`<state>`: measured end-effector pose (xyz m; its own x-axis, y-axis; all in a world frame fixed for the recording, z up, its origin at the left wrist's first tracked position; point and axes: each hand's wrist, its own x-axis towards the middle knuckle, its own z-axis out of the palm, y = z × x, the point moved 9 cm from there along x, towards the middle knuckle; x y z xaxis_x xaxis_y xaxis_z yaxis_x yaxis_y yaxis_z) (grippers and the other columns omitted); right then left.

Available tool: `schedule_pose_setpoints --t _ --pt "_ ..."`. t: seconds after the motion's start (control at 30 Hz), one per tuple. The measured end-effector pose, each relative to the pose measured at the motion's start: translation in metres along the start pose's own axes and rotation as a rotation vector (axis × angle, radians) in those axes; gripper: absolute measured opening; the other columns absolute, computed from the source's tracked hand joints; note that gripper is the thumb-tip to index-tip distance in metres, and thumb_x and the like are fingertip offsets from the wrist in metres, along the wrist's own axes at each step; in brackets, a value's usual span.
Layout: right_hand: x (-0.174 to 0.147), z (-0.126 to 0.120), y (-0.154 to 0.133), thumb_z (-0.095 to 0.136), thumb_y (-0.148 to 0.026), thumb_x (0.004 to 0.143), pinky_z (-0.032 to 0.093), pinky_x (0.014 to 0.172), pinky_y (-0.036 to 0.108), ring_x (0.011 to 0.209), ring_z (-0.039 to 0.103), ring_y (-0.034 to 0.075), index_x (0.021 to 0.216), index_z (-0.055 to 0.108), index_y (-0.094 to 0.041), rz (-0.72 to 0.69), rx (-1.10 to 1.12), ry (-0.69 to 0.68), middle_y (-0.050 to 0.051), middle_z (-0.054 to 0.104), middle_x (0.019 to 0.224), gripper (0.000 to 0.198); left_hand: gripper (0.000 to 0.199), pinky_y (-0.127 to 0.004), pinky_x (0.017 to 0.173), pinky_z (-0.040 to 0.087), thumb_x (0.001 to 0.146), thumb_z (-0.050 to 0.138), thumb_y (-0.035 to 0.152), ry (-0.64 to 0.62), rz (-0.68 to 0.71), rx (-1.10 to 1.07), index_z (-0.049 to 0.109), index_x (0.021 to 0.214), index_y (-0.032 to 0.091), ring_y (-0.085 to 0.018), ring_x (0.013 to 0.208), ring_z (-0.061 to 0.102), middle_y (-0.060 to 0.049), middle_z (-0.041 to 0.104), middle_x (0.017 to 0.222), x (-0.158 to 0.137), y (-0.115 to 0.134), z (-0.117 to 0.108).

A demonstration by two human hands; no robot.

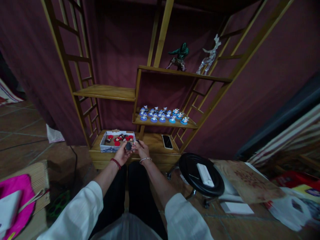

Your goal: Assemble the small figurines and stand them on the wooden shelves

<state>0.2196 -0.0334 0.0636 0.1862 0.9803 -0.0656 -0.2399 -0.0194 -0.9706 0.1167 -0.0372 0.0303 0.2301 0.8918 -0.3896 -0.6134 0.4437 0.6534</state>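
Just in front of the lowest shelf, my left hand (121, 154) is closed around a small figurine (128, 146), whose dark round base faces me. Beside it my right hand (143, 150) pinches the figurine's other end; its upper part is mostly hidden by the fingers. Behind my hands stands an open shallow cardboard box (106, 148) holding several red and black figurines (117, 140), some lying on their sides. On the shelf above, several small figurines (154, 117) with blue and purple bases stand upright in rows.
A phone (167, 142) lies on the low wooden shelf to the right. Higher up stand a dark green statue (180, 56) and a clear deer statue (209, 56). A black round stool (192, 171) carrying a white box (205, 174) is at my right.
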Motion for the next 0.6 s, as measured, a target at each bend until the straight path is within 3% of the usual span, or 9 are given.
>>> schedule_pose_setpoints --t 0.3,0.6 --pt "0.006 -0.002 -0.008 0.065 -0.04 0.06 0.048 0.047 0.019 0.06 0.061 0.012 0.084 0.06 -0.015 -0.073 -0.033 -0.053 0.001 0.064 0.071 0.035 0.019 -0.017 0.036 0.038 0.081 0.049 0.029 0.009 0.019 -0.124 0.053 0.071 0.013 -0.008 0.038 0.051 0.0 0.057 0.05 0.003 0.002 0.005" --pt "0.011 0.001 -0.016 0.064 -0.04 0.061 0.049 0.053 0.022 0.066 0.062 0.014 0.095 0.058 -0.019 -0.107 -0.107 -0.144 0.001 0.065 0.082 0.04 0.018 -0.016 0.038 0.038 0.082 0.049 0.026 0.005 0.03 -0.198 0.056 0.073 0.012 -0.008 0.042 0.052 -0.001 0.059 0.053 -0.001 0.006 0.008"
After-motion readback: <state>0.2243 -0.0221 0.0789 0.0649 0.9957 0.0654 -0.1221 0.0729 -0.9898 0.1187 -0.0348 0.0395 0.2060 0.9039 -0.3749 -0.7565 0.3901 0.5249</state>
